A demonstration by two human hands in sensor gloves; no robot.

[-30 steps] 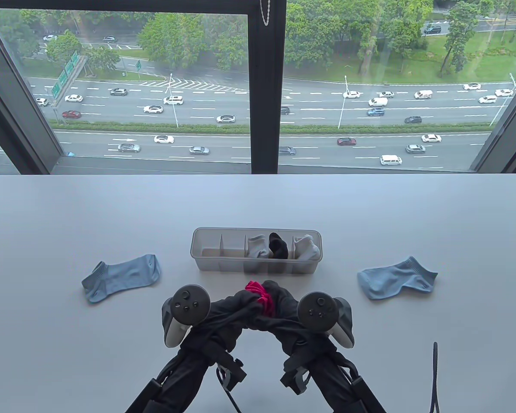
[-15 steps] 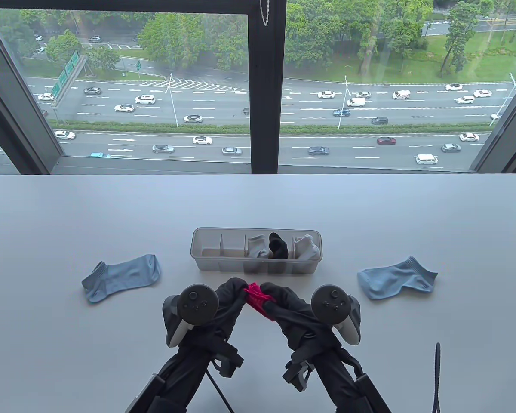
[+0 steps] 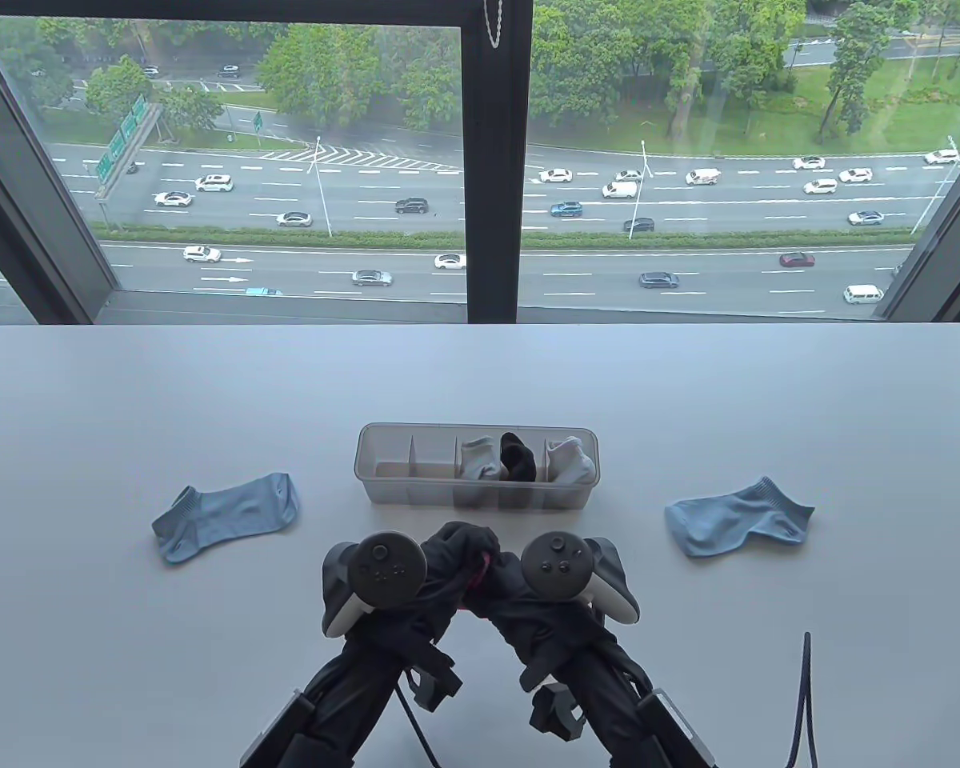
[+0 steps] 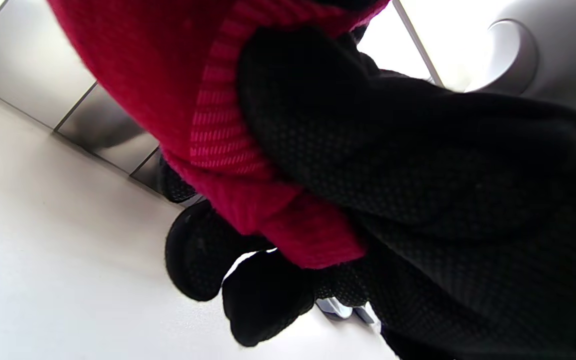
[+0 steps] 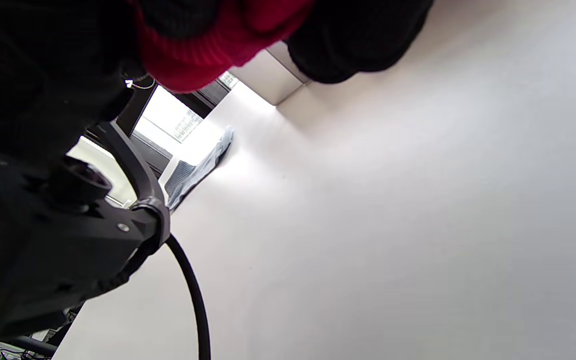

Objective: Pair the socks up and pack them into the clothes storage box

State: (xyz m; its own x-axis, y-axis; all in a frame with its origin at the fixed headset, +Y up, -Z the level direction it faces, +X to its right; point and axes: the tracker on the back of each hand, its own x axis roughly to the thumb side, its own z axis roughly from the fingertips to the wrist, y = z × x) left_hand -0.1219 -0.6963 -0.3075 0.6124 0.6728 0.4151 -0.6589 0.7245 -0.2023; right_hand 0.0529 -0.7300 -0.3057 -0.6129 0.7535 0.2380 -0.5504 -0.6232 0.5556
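Both hands are bunched together just off the near edge of the surface, right in the middle. The left hand (image 3: 440,560) and the right hand (image 3: 500,584) press knuckle to knuckle with the red sock (image 4: 208,125) squeezed between them. In the left wrist view gloved fingers (image 4: 368,165) curl tight over the ribbed red cuff, and more black fingertips wrap it from below. In the right wrist view the red fabric bulges out between curled gloved fingers, so both hands grip it firmly. From the table view only a sliver of red peeks out between the gloves. A tracker (image 3: 384,564) sits on the back of the left hand and its twin (image 3: 556,564) on the right.

Just beyond the hands, toward the far edge, stands the clear storage box (image 3: 478,496), long side facing the hands. Its compartments at the left end hold nothing I can see; toward the right sit a white sock (image 3: 474,458), a black sock (image 3: 518,458) and another white sock (image 3: 570,460), side by side.

Out toward the left edge lies a light blue sock (image 3: 228,516), flat. Its match, a second light blue sock (image 3: 736,516), lies flat toward the right edge, well apart from the first. A dark cable (image 3: 804,696) stands at the near right corner.
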